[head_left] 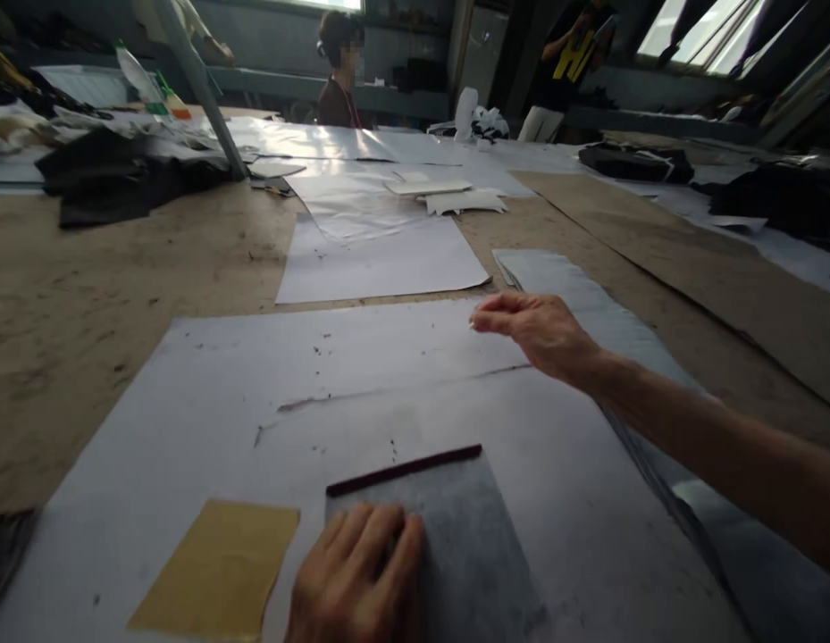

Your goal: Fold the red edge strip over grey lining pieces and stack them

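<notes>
My left hand (357, 576) rests palm down on a grey translucent sheet (472, 554), near its left side, with the fingers bent and close together. A dark maroon strip (405, 471) runs along the sheet's far edge, just beyond my fingers. My right hand (539, 332) is over the far right part of the large white paper (220, 402), its thumb and fingertips pinched together. A tiny white bit shows at the fingertips, too small to make out. A yellow-brown piece (217, 569) lies to the left of my left hand.
Pale layered sheets (629, 339) lie under my right forearm. Beyond are a smaller white sheet (381, 263), white cut pieces (465, 202) and dark cloth (120, 174). A metal pole (204, 94) rises at the back left. Other people are in the background.
</notes>
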`<act>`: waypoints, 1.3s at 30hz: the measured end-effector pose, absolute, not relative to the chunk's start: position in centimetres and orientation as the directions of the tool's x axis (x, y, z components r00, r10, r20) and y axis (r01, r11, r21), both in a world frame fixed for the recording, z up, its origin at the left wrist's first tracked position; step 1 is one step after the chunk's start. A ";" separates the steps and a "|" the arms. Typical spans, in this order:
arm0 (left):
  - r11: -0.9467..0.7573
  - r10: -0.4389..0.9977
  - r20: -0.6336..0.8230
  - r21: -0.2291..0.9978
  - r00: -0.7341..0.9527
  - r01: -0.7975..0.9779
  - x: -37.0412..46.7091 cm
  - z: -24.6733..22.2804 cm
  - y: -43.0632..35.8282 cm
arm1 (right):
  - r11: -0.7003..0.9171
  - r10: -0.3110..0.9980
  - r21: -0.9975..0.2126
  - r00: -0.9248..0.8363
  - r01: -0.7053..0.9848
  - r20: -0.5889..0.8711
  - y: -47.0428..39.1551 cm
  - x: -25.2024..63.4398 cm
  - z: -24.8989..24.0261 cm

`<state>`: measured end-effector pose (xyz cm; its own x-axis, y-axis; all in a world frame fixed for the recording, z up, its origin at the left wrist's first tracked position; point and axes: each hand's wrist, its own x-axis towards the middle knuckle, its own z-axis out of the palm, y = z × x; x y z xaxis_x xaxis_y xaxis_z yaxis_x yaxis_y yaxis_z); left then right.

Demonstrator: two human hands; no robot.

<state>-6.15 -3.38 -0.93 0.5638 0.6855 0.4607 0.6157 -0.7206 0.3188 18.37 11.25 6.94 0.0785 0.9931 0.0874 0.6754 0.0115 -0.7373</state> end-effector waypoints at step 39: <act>-0.777 0.615 0.220 0.335 0.758 0.533 -3.2 2.4 -5.3 | 0.472 0.791 -0.071 -0.387 0.879 0.473 -0.8 14.2 0.4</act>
